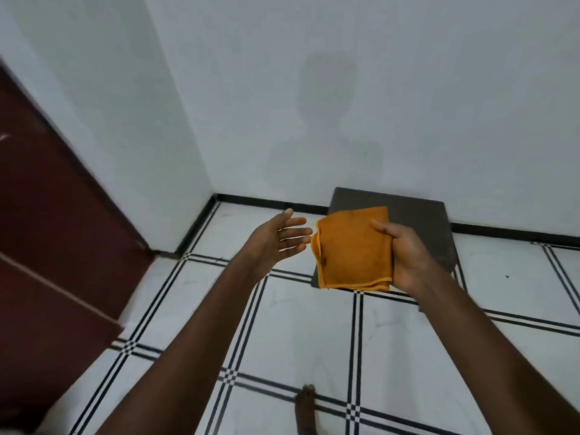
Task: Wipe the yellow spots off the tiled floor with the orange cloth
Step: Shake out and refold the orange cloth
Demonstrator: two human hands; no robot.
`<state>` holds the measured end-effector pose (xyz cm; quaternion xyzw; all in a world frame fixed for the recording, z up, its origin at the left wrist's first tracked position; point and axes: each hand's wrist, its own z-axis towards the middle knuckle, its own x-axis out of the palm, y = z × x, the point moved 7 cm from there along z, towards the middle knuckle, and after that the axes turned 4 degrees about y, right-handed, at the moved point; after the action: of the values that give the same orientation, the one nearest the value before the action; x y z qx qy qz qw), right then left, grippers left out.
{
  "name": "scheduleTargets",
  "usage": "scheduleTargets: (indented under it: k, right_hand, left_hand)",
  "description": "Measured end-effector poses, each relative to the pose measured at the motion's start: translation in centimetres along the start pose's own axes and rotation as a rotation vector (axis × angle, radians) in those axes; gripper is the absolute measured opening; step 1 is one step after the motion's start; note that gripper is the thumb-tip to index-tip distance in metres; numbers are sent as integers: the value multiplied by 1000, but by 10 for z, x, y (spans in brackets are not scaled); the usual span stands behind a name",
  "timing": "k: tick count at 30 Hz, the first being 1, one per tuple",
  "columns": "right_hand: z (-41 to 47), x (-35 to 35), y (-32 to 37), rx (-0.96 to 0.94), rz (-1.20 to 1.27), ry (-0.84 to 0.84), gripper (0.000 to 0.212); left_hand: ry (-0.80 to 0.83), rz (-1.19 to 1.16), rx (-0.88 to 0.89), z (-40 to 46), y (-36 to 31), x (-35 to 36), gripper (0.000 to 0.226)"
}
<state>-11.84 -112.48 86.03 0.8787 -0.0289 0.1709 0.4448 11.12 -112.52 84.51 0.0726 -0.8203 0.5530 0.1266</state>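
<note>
Holding one orange cloth [353,249], two hands: right hand [405,255], left hand [276,237].

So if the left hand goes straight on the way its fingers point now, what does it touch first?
Most likely the orange cloth. The left hand is open, its fingers aimed at the cloth's near edge, which the right hand holds folded. The gap looks small, though depth is hard to judge in one view.
</note>
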Motion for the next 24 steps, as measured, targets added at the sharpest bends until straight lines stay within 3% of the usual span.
scheduleTargets:
  k: [3,8,14,24]
  right_hand:
    - [58,-34,35,21,58,-69,34]
    - [147,-92,82,58,112,-132,48]
    - [256,-158,125,89,157,-135,53]
    - [471,-276,117,270,159,-142,50]
  left_hand:
    - [36,-8,-53,93,-13,11,46]
    - [78,-16,-140,221,-23,24,46]
    - [36,4,-232,356,-13,41,43]
    - [-150,24,-376,563,89,37,41]
